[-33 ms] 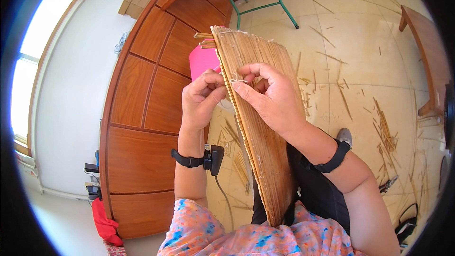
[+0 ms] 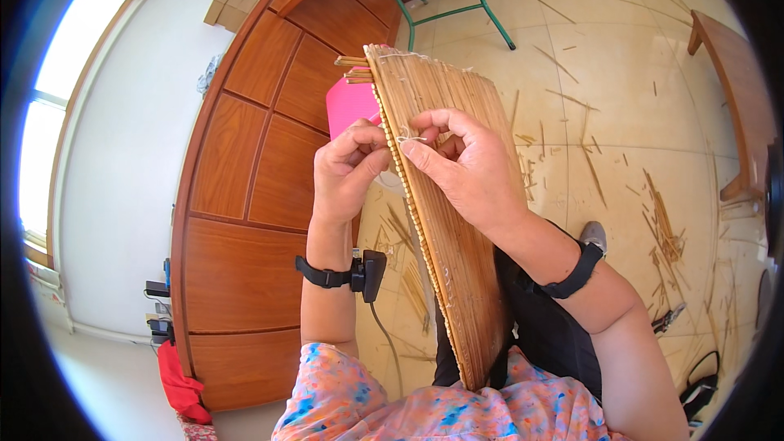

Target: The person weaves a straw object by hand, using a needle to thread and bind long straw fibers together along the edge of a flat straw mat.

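A thick panel of straw-coloured stalks (image 2: 461,245) stands upright on its side, leaning against my lap and running away from me. Along its left edge the cut stalk ends form a beaded row, and several longer stalks (image 2: 354,76) stick out at the far end. My right hand (image 2: 478,171) is at the panel's right face, its thumb and forefinger closed on a thin white string (image 2: 411,140). On the other side, my left hand (image 2: 349,170) is closed in a pinch against the left edge. Whatever its fingertips hold is hidden.
Broken stalks (image 2: 665,229) litter the tiled floor. A pink container (image 2: 349,104) stands behind the panel, beside a wooden cabinet (image 2: 237,269). To the right is a wooden bench (image 2: 725,90), and green metal legs (image 2: 482,4) rise at the back. A cable (image 2: 390,343) hangs from my left wristband.
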The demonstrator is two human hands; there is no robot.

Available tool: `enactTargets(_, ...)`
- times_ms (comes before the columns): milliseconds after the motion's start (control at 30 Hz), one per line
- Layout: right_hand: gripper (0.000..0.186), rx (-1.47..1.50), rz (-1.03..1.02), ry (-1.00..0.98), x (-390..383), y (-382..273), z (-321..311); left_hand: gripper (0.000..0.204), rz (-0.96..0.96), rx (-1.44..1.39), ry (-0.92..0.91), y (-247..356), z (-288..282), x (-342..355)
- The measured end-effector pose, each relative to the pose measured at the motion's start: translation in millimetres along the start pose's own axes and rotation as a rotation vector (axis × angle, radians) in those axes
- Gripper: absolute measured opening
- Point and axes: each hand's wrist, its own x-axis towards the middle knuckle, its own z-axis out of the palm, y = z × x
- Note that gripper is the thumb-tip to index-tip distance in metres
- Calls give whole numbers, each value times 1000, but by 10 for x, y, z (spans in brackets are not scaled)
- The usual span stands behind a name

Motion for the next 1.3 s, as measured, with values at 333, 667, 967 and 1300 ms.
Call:
enactTargets(333, 10, 294, 70, 115, -74, 54, 176, 19, 75, 38, -74, -42, -132, 18)
enactTargets(667, 3, 155, -103, 164, -146, 117, 211, 23, 101, 194, -131, 39, -205, 38)
enactTargets(967, 7, -9, -260, 202, -154, 37, 196, 27, 97, 260, -197, 159, -252, 45)
enactTargets(1300, 12, -110, -358, 254, -177, 74, 224, 29, 27, 345, -248, 310, -269, 32)
